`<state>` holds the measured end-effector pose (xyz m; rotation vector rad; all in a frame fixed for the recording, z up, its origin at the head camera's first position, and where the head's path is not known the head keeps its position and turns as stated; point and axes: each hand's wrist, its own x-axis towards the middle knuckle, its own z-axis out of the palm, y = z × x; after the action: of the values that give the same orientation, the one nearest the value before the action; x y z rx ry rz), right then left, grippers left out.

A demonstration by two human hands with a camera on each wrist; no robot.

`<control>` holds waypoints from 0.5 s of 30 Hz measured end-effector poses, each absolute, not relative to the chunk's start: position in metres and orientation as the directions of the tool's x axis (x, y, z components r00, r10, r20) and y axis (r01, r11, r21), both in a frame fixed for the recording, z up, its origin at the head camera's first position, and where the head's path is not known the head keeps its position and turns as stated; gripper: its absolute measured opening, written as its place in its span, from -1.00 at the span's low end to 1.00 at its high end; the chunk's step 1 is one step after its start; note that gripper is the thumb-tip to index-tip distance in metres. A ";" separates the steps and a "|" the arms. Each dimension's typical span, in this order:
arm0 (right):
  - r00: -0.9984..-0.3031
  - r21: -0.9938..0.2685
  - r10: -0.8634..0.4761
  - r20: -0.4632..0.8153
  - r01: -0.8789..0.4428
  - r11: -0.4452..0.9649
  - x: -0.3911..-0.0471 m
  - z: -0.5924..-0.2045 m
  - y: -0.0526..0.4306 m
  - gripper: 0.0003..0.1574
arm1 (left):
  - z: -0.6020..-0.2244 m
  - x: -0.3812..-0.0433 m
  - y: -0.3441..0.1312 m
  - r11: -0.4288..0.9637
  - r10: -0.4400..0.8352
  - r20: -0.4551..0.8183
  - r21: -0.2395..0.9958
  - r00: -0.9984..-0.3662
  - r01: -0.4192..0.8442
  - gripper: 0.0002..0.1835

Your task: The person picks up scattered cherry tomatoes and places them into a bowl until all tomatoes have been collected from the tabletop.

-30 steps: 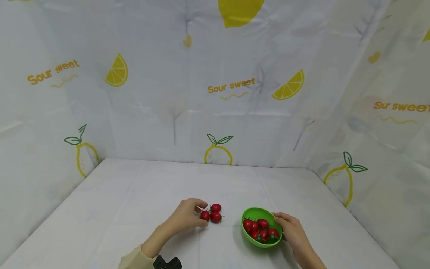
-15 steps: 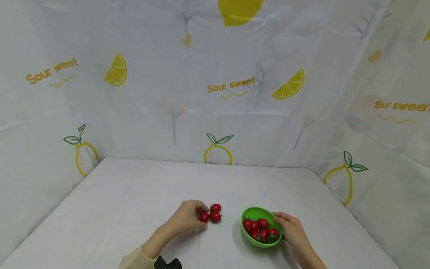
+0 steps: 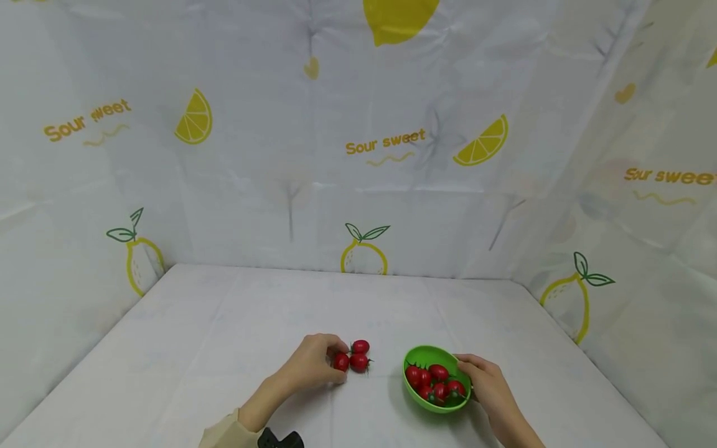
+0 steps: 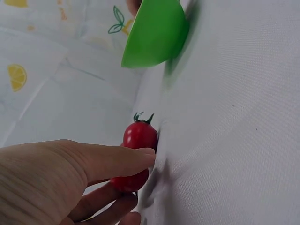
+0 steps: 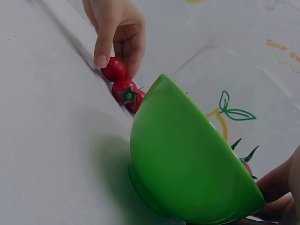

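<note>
In the head view my left hand [image 3: 312, 362] pinches a red cherry tomato [image 3: 341, 361] between thumb and fingers, low over the white table. The left wrist view shows the thumb across that cherry tomato [image 4: 131, 182]. Right beside it lie two more cherry tomatoes, a near one [image 3: 359, 362] and a far one [image 3: 360, 346]. Farther right is a green bowl [image 3: 426, 354] with several cherry tomatoes [image 3: 439, 373] inside. My right hand [image 3: 492, 387] grips the bowl by its right rim, thumb at the edge; its other fingers are mostly hidden behind the wall.
A white cloth covers the table [image 3: 269, 298]. A lemon-printed curtain [image 3: 252, 186] rises along the back and sides. A black strap device [image 3: 280, 439] sits by the left sleeve [image 3: 229, 430].
The left thumb and fingers have closed in around the leftmost cherry tomato. The right hand, the bowl and the other tomatoes stay where they were.
</note>
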<state>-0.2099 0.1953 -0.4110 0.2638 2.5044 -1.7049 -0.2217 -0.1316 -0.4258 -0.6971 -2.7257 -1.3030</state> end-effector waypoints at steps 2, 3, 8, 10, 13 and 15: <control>-0.980 -0.913 0.084 -0.179 0.197 0.357 -0.210 -0.411 0.194 -0.52 | -0.424 -0.221 -0.133 0.546 0.371 0.229 0.730 -0.900 0.411 -0.61; -0.981 -0.914 0.082 -0.177 0.195 0.357 -0.210 -0.411 0.194 -0.52 | -0.423 -0.221 -0.133 0.544 0.369 0.234 0.731 -0.900 0.413 -0.61; -0.982 -0.915 0.075 -0.175 0.190 0.356 -0.212 -0.411 0.192 -0.52 | -0.417 -0.221 -0.134 0.541 0.361 0.249 0.729 -0.899 0.419 -0.63; -0.981 -0.914 0.071 -0.183 0.196 0.356 -0.212 -0.411 0.192 -0.51 | -0.415 -0.219 -0.134 0.537 0.362 0.251 0.731 -0.898 0.421 -0.64; -0.980 -0.911 0.070 -0.186 0.198 0.362 -0.211 -0.411 0.193 -0.49 | -0.411 -0.217 -0.132 0.523 0.369 0.265 0.733 -0.891 0.435 -0.65; -0.981 -0.910 0.072 -0.179 0.193 0.366 -0.210 -0.411 0.194 -0.49 | -0.408 -0.215 -0.130 0.517 0.374 0.280 0.729 -0.884 0.449 -0.66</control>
<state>-0.2099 0.1938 -0.4109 0.2437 2.5054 -1.6922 -0.2154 -0.1304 -0.4078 -0.7228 -2.6591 -1.3171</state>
